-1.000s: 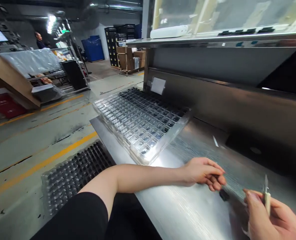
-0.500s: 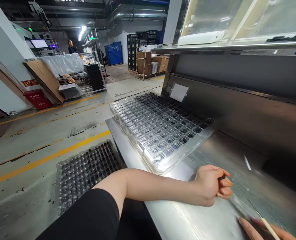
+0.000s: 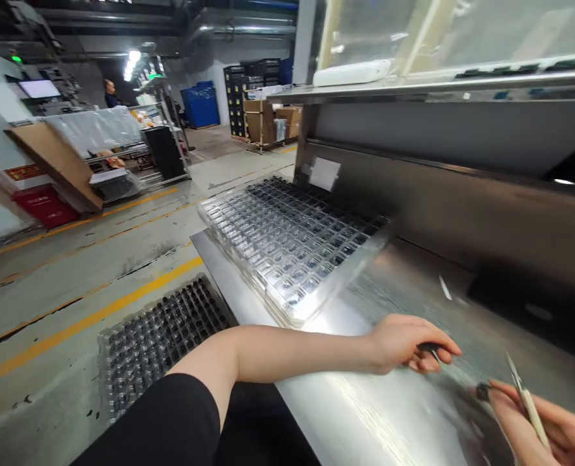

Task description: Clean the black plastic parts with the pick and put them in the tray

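Observation:
My left hand [image 3: 408,344] is over the metal bench [image 3: 355,414], its fingers closed round a small black part [image 3: 429,347]. In the lower right corner, my right hand [image 3: 544,414] grips a thin knife [image 3: 528,404] with a cream handle, its pointed blade facing up and away from me. A second small dark piece [image 3: 482,391] shows at the fingertips of this hand. Beyond my left forearm, a clear plastic tray [image 3: 311,310] lies on the bench, with small black parts in many of its pockets.
Lower left, beside the bench, is another clear tray [image 3: 156,349] full of dark parts. A metal shelf [image 3: 413,90] overhangs the bench, with a white case [image 3: 350,72] on it. A small white sliver [image 3: 445,288] shows on the bench. A person [image 3: 110,94] is far off.
The view has swung right, so things sit further left. My right hand has come further into view, with a dark piece now visible at its fingertips. My left index finger reaches out more.

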